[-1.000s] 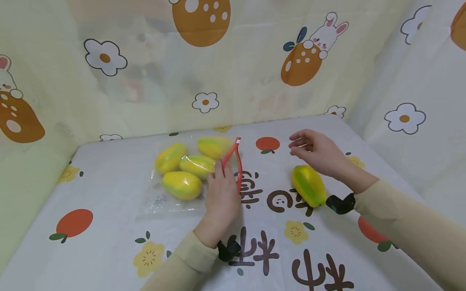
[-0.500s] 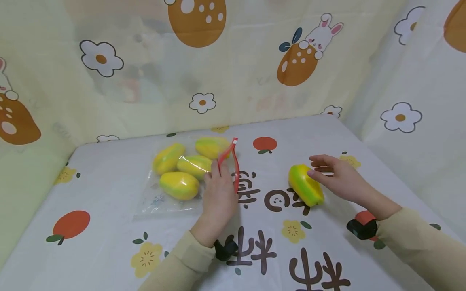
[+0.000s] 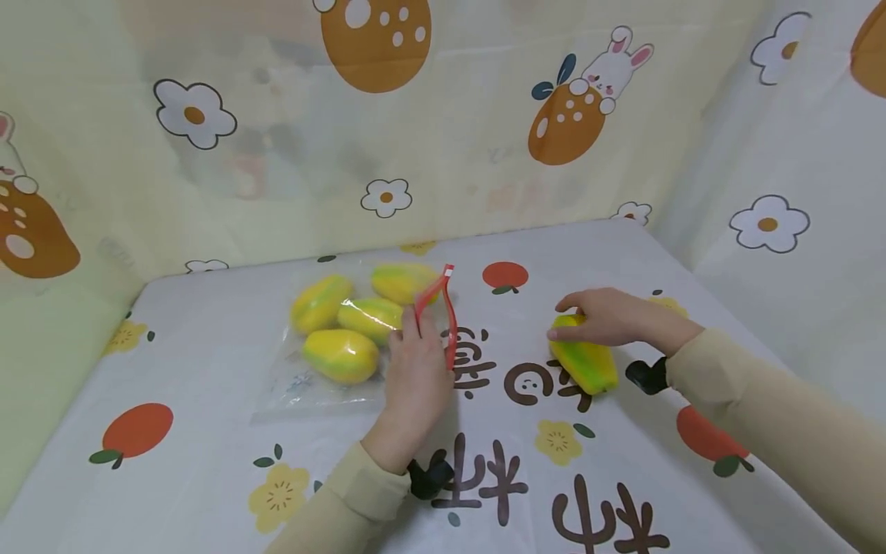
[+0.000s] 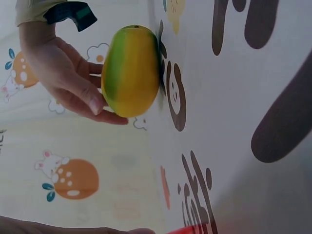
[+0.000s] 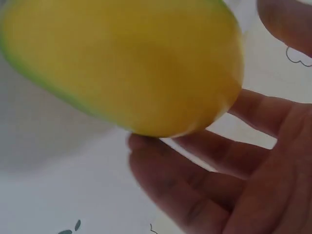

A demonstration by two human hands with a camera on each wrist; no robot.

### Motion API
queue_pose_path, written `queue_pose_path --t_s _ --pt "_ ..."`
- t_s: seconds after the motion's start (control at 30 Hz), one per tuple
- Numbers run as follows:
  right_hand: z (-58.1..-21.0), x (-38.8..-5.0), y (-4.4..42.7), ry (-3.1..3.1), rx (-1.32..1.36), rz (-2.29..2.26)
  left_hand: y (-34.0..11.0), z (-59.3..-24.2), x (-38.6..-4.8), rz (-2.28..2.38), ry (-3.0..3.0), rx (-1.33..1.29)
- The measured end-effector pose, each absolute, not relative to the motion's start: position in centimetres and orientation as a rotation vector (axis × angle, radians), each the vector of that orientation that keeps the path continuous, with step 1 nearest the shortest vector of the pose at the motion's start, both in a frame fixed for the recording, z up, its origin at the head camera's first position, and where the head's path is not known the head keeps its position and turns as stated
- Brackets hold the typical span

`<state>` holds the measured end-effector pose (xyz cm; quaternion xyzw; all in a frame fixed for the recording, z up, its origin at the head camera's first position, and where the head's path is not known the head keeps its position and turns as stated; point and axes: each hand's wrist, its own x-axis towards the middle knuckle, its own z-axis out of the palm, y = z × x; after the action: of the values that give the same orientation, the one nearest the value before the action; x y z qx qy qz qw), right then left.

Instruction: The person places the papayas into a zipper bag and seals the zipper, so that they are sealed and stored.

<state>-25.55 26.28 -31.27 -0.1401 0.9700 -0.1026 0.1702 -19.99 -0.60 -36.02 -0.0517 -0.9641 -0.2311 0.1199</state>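
A clear zip bag with a red zip strip lies on the cloth in the head view, with several yellow-green papayas inside, one papaya nearest the front. My left hand holds the bag at its mouth, which gapes to the right; its thumb is hidden. A loose papaya lies to the right on the cloth. My right hand is over its far end, fingers curved beside and under it in the right wrist view. There the thumb stands apart from the fruit.
A white printed tablecloth with fruit, flowers and dark lettering covers the table. Cream printed curtains rise behind it and at both sides. A black wrist strap sits on the right arm, another strap on the left.
My right hand first drew back to the right of the loose papaya, then came in leftward over its far end. The left hand stays at the bag's mouth; the papayas have not moved.
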Motion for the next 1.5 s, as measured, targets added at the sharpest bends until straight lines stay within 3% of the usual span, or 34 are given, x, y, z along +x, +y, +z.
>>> queue_pose_path --t_s 1.03,1.27,1.5 --pt "-34.6 -24.3 35.7 2.618 -0.191 -1.115 -0.6 -36.0 -19.7 -0.555 -2.769 -0.187" --pt "-35.2 -23.8 35.3 2.589 -0.239 -1.282 -0.5 -36.0 -19.8 -0.567 -2.773 -0.184" --pt "-36.0 -24.8 31.4 2.631 -0.313 -1.177 -0.6 -35.9 -19.7 -0.594 -2.765 -0.177"
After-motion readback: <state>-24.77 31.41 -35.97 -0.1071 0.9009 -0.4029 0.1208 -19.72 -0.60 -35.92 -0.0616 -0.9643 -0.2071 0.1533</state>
